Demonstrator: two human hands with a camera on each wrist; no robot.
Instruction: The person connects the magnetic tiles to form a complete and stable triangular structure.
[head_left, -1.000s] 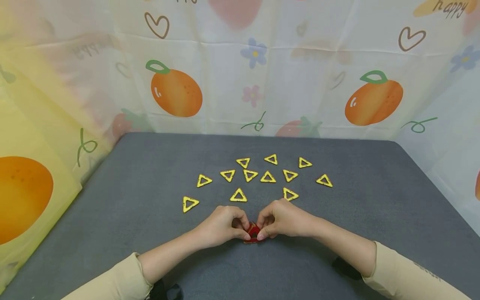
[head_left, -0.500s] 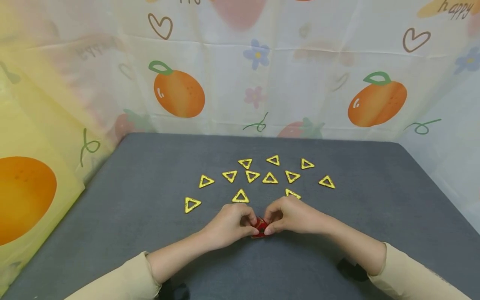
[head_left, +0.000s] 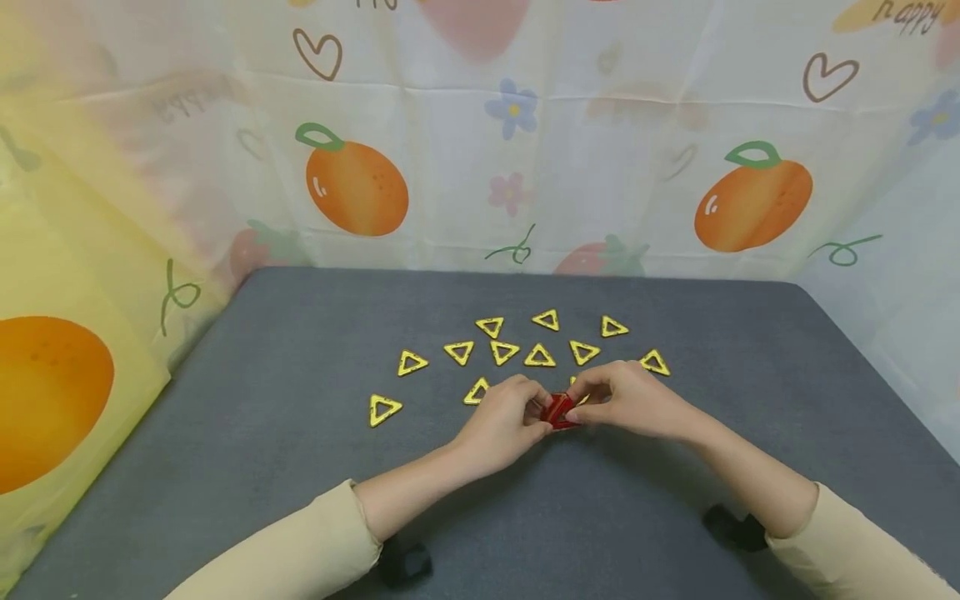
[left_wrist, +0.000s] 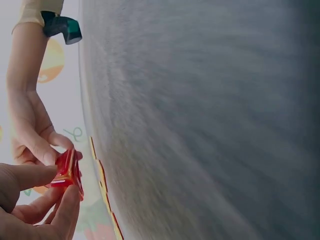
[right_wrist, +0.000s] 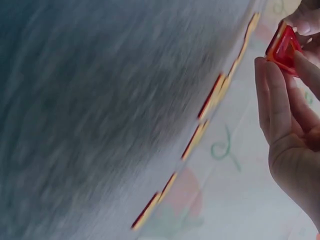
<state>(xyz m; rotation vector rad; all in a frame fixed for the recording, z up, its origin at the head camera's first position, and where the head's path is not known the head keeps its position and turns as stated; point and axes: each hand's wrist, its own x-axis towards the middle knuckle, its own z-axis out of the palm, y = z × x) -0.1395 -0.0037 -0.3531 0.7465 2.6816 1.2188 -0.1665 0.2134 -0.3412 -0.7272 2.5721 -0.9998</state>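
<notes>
A small red pyramid-like shape (head_left: 558,410), made of red triangular tiles joined at their edges, is held between both hands above the table. From its left side my left hand (head_left: 510,417) pinches it between thumb and fingers. On the opposite side my right hand (head_left: 633,400) grips it by thumb and fingertips. The left wrist view shows the red shape (left_wrist: 68,170) tilted, raised over the tabletop. Seen from the right wrist, one red triangular face (right_wrist: 286,49) is partly covered by fingers. Just beyond the hands lies a yellow triangle tile (head_left: 477,392), partly hidden by the left hand.
Several yellow triangle frames (head_left: 539,356) lie scattered flat across the dark grey table (head_left: 300,333). Another yellow triangle (head_left: 656,362) sits behind the right hand. A printed cloth (head_left: 547,167) hangs along the back. Dark wrist devices (head_left: 405,565) show beneath the sleeves.
Both hands have moved up and to the right in the head view, carrying the red shape off its earlier place near the front. The red shape has turned. The yellow triangles stay put.
</notes>
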